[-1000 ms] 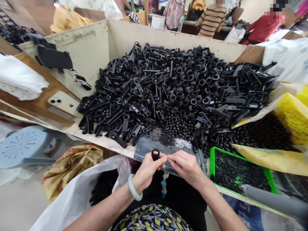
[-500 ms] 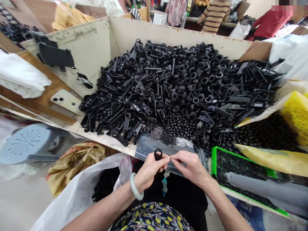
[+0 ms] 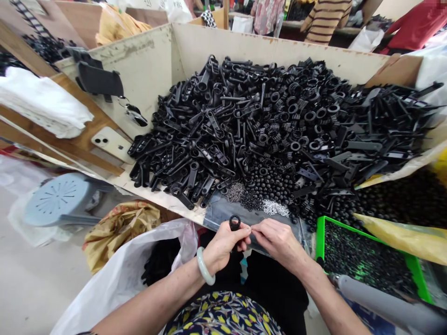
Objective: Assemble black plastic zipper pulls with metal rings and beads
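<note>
My left hand [image 3: 226, 244], with a pale bangle at the wrist, is closed around a black plastic part with a ring-shaped end [image 3: 235, 222]. The ring stands up above the fingers; the rest of the part is hidden in the palm. My right hand [image 3: 277, 237] is pinched, its fingertips meeting the left thumb and forefinger; whatever is between them is too small to make out. Just beyond the hands lie small piles of silver pins [image 3: 275, 208], grey bits [image 3: 235, 191] and black balls [image 3: 270, 181].
A large heap of black plastic parts [image 3: 216, 125] fills the walled bench. To the right sits a green-rimmed tray [image 3: 320, 237] of small black pieces. A phone [image 3: 111, 143] lies at left, near a blue stool [image 3: 57, 197] and a white sack [image 3: 118, 265]. People stand at the back.
The view has shifted slightly, so the bench appears further right. Both hands keep the same hold, fingertips together; the right fingers look more curled in.
</note>
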Demonstrator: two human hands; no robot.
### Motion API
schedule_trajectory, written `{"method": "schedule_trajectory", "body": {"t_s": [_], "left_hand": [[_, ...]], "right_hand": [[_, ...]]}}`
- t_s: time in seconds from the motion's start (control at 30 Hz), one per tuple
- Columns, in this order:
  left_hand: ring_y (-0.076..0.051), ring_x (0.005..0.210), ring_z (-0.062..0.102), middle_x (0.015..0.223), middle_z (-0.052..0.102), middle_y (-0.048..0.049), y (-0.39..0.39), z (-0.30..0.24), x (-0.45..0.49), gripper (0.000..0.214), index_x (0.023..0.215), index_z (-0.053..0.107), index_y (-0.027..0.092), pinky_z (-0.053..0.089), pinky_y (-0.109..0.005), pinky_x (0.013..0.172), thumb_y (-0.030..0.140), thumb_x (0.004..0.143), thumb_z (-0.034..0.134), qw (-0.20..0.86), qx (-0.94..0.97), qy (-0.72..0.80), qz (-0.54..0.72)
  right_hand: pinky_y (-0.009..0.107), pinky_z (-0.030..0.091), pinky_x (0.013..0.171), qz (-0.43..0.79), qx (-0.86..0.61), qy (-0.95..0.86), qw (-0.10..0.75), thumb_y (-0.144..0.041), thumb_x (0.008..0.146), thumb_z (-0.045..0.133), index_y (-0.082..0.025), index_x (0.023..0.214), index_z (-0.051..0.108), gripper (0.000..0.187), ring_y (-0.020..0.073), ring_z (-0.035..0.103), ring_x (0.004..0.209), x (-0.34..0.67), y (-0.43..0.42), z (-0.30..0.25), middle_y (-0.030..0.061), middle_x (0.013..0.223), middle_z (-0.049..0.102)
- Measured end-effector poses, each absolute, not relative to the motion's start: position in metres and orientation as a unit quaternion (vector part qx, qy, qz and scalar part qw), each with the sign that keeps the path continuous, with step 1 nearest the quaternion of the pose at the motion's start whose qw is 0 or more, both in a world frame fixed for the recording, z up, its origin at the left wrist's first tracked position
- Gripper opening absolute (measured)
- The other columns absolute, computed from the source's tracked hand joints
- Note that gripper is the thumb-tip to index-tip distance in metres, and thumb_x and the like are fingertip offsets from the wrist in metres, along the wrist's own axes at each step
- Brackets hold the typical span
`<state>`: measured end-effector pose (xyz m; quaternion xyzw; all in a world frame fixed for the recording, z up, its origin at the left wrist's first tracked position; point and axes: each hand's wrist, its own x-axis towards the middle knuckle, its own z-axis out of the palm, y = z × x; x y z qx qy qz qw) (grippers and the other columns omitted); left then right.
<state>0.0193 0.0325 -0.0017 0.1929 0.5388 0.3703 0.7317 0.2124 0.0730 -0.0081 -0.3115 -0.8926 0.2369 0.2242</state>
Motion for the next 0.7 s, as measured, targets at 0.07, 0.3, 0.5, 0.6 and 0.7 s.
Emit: {"method": "schedule_trajectory", "body": {"t_s": [0.07,0.3,0.5,0.6,0.7], "left_hand": [[-0.008,0.053,0.054,0.065,0.065,-0.0015,0.033,-0.001,0.019,0.027,0.078,0.065,0.014,0.036,-0.022,0.054,0.036,0.073,0.08,0.732,0.194,0.539,0.369],[-0.009,0.056,0.054,0.069,0.066,-0.0023,0.033,0.003,0.015,0.023,0.083,0.069,0.013,0.037,-0.023,0.055,0.032,0.073,0.078,0.749,0.201,0.518,0.361],[-0.009,0.058,0.056,0.079,0.069,-0.0036,0.034,0.008,0.009,0.031,0.097,0.074,0.012,0.037,-0.023,0.053,0.026,0.07,0.081,0.771,0.206,0.5,0.336],[-0.009,0.061,0.058,0.088,0.071,-0.0051,0.037,0.012,0.006,0.044,0.11,0.072,0.013,0.038,-0.023,0.054,0.029,0.071,0.086,0.807,0.167,0.467,0.322],[-0.01,0.065,0.059,0.086,0.069,-0.004,0.04,0.017,0.002,0.046,0.116,0.069,0.016,0.044,-0.023,0.059,0.023,0.073,0.086,0.843,0.105,0.427,0.31]], "right_hand": [[0.029,0.048,0.073,0.242,-0.313,-0.89,0.226,-0.019,0.107,0.053,-0.02,0.102,0.068,0.015,0.0159,0.065,0.078,0.212,0.073,-0.009,0.0028,0.086,0.07],[0.03,0.047,0.072,0.232,-0.313,-0.897,0.21,-0.02,0.107,0.053,-0.019,0.099,0.067,0.016,0.0168,0.063,0.077,0.213,0.073,-0.01,0.0036,0.085,0.069],[0.028,0.047,0.068,0.291,-0.349,-0.86,0.231,-0.023,0.105,0.055,-0.02,0.095,0.073,0.021,0.0152,0.063,0.072,0.214,0.076,-0.012,0.003,0.08,0.071],[0.025,0.048,0.063,0.404,-0.412,-0.77,0.272,-0.031,0.102,0.062,-0.021,0.094,0.078,0.02,0.0138,0.066,0.069,0.218,0.078,-0.016,0.0031,0.081,0.075],[0.025,0.054,0.061,0.504,-0.457,-0.661,0.317,-0.041,0.097,0.069,-0.02,0.092,0.079,0.023,0.0154,0.07,0.067,0.221,0.079,-0.022,0.0034,0.078,0.077]]}}
